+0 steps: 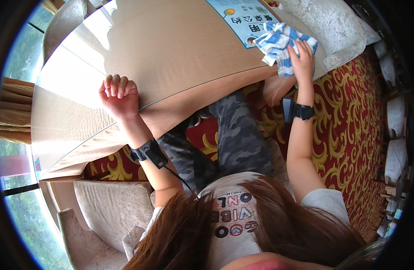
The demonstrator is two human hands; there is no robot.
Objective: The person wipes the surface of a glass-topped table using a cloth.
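At the right end of the table edge, my right hand (302,62) presses on a crumpled blue-and-white checked cloth (278,40), fingers spread over it. A small white tag hangs from the cloth. Part of the cloth drapes past the edge, and part covers a corner of a printed blue sheet (242,20). My left hand (121,96) is at the near left of the table (166,50), palm up, with loosely curled fingers and nothing in it. The table has a clear glass top over a tan tablecloth.
Pale upholstered chairs stand at the lower left (112,206), upper left (63,27) and upper right (342,30). Bright windows (21,216) and a brown curtain (14,111) line the left side. Red-and-gold patterned carpet (342,141) covers the floor. Both wrists wear strapped black devices.
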